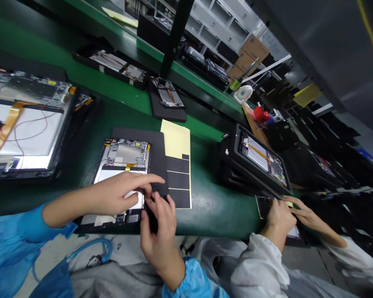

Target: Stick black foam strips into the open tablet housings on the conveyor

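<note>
An opened tablet (127, 153) with a bare circuit board and a white battery area lies on a black foam pad (157, 142). Over its lower half reaches my left hand (121, 192), index finger stretched out and thumb bent. My right hand (160, 227) is at the tablet's lower right edge, its fingertips meeting those of my left hand. Whatever sits between the fingertips is too small and hidden to make out. Right of the pad lies a yellow sheet (177, 138) bearing black rectangular stickers (178, 180).
A larger-looking opened tablet (27, 124) lies at the left. More opened devices (118, 66) (169, 97) rest at the back. Stacked black trays (251, 161) stand at the right, beside a co-worker's hands (281, 217). A small fan (243, 94) is beyond.
</note>
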The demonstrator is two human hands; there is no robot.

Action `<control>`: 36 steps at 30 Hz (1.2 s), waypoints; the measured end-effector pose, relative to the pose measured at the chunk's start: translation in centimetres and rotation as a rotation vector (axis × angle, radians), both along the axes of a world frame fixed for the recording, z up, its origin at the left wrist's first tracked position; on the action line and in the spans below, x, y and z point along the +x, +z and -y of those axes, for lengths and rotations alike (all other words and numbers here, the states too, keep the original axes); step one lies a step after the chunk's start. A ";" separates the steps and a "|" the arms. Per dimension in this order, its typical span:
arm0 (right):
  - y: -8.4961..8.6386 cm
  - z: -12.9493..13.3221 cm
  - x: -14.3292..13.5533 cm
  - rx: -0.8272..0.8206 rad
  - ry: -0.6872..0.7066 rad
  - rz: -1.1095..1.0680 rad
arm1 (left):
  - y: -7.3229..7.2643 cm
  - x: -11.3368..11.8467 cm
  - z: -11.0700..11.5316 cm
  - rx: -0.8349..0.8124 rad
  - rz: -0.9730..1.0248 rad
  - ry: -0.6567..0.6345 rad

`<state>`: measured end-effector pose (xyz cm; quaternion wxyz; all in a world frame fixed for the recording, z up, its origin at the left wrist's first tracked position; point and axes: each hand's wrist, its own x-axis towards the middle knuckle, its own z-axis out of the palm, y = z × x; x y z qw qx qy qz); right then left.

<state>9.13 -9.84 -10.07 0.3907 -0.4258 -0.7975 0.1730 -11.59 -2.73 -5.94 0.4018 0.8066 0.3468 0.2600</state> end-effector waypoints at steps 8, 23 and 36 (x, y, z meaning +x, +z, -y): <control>-0.1 0.4 0.2 0.082 0.051 -0.044 | 1.5 0.1 -2.4 0.105 -0.135 -0.109; 0.3 0.1 0.2 0.109 0.071 -0.007 | 0.9 0.9 -2.8 0.045 -0.090 -0.172; 1.5 -0.3 -1.0 -0.003 -0.080 -0.088 | 0.6 -0.5 -4.8 0.209 -0.259 -0.094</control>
